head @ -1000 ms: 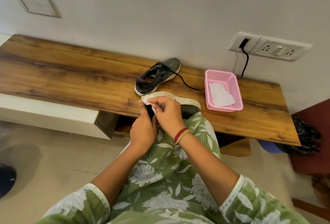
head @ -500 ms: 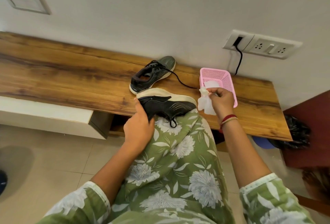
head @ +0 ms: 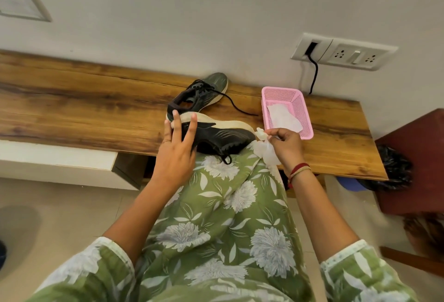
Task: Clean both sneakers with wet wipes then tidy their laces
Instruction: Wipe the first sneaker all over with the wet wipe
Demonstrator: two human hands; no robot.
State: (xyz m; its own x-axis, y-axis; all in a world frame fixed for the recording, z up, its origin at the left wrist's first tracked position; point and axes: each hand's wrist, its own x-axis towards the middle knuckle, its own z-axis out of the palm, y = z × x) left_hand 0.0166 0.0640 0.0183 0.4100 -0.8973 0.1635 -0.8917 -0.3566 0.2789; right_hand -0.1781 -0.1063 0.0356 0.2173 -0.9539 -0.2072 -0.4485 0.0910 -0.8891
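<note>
Pinching wipe (head: 266, 151); sneaker (head: 223, 136) markings possibly logo

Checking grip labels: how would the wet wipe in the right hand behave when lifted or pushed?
Probably floppy: the wet wipe hangs crumpled and drooping from the right hand. Likely very light, since a fingertip pinch carries it. Pushed along the sneaker, it would probably bunch up rather than stay flat.

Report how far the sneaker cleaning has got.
Done: nothing visibly finished. In hand: left hand steadies the lap sneaker; right hand pinches a wet wipe by its toe. Left: bench sneaker, its lace trailing loose, plus lace tidying; a spare wipe lies in the pink basket.
</note>
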